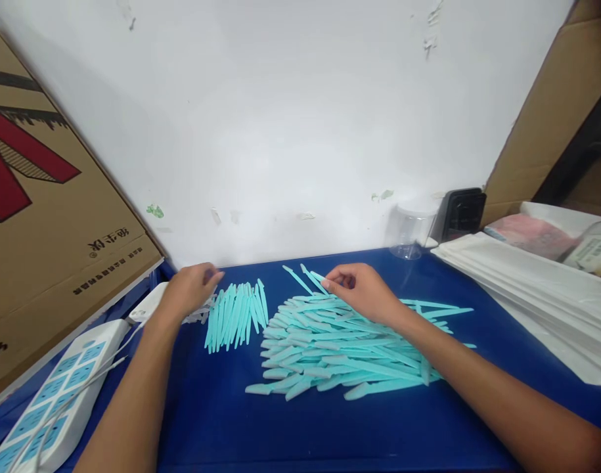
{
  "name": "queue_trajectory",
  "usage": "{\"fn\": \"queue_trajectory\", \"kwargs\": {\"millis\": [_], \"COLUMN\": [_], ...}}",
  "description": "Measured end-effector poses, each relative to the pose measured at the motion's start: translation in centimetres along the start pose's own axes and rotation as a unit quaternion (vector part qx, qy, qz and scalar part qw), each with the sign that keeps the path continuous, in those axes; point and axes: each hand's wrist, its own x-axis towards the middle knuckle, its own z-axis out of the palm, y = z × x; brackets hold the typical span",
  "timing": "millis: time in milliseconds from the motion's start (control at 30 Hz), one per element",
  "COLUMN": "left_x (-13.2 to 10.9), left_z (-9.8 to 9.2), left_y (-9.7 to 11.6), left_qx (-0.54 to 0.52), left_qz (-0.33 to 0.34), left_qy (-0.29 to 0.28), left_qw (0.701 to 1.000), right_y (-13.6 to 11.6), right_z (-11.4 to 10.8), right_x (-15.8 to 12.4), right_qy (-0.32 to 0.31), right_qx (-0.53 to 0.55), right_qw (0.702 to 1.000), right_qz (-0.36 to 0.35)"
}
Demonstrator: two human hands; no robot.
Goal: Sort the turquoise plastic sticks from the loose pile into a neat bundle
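Observation:
My right hand (360,289) is closed in a pinch on the end of a teal eyebrow razor (318,278), just behind a big heap of the same razors (324,348). Two more loose razors (297,278) lie beyond the heap, left of that hand. On the left, my left hand (194,289) has thumb and fingers drawn together; anything between them is too small to make out. Under and beside it lies a small pile of clear whitish pieces (200,313), partly hidden by the wrist. Between the hands, a row of razors (236,315) lies roughly side by side.
A white power strip (78,381) with cables runs along the left, beside a large cardboard box (58,197). At the back right stand a clear lidded jar (409,230) and a black object (462,213). White sheets or bags (531,302) are stacked at the right.

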Motion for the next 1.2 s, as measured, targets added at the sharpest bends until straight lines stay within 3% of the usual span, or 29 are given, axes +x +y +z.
{"fn": "queue_trajectory", "kwargs": {"millis": [100, 200, 300, 400, 633, 733, 867, 1033, 1100, 1200], "left_x": [-1.1, -3.0, -4.6, -5.3, -5.3, -4.5, -2.6, -0.3, 0.2, 0.7], "left_z": [1.3, 2.6, 3.6, 4.4, 4.4, 3.9, 2.8, 2.2, 2.5, 3.4], "left_y": [5.4, 9.8, 12.3, 13.1, 13.0, 12.3, 9.9, 5.8, 4.5, 3.1], "left_qx": [-0.227, -0.364, -0.446, -0.513, -0.552, -0.554, -0.562, -0.576, -0.547, -0.451], "left_qz": [0.113, 0.148, 0.14, 0.12, 0.103, 0.084, 0.037, -0.048, -0.079, -0.097], "left_qy": [-0.008, -0.055, -0.079, -0.079, -0.081, -0.04, 0.046, 0.08, 0.073, 0.038], "left_qw": [0.967, 0.918, 0.88, 0.846, 0.823, 0.827, 0.825, 0.812, 0.83, 0.886], "right_y": [-0.7, -1.5, -2.1, -2.2, -2.1, -2.0, -0.9, 0.4, 0.7, 0.9], "right_z": [0.1, 0.2, 0.4, 0.9, 1.8, 1.5, 0.8, 0.3, 0.3, 0.2], "right_x": [-0.1, -0.2, -0.4, -0.7, -1.3, -1.2, -0.7, -0.2, -0.1, 0.0], "right_qy": [-0.019, -0.038, -0.057, -0.068, -0.083, -0.075, -0.026, 0.0, -0.002, -0.019], "right_qx": [0.092, 0.156, 0.18, 0.17, 0.13, 0.103, 0.028, -0.091, -0.125, -0.149], "right_qw": [0.995, 0.986, 0.979, 0.983, 0.988, 0.991, 0.999, 0.996, 0.992, 0.989], "right_qz": [0.023, 0.053, 0.076, 0.033, -0.016, -0.027, -0.025, -0.014, -0.016, -0.013]}}
